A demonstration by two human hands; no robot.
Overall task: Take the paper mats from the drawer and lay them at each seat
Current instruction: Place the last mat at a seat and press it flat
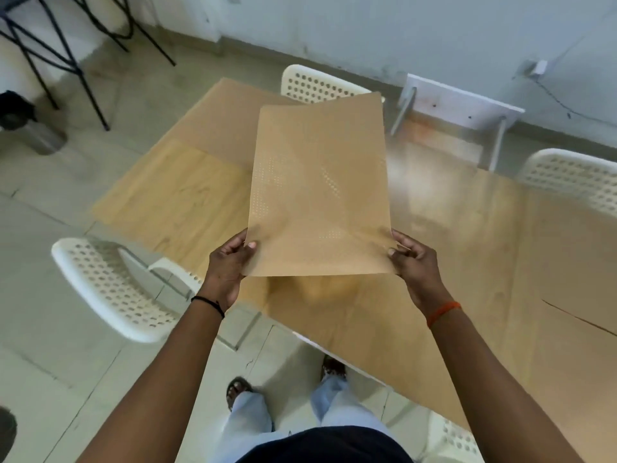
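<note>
A brown paper mat (320, 188) hangs in the air above the near part of the wooden table (187, 195). My left hand (230, 262) pinches its lower left corner and my right hand (414, 259) pinches its lower right corner. Another brown mat (230, 115) lies flat at the table's far left end. A further mat (574, 262) lies on the right part of the table. The drawer is not in view.
White perforated chairs stand around the table: one at the near left (113, 289), one at the far side (314, 85), one at the right (574, 175), one at the bottom right (457, 439). A white stool (460, 105) stands by the wall. Black frame legs (60, 55) stand at the far left.
</note>
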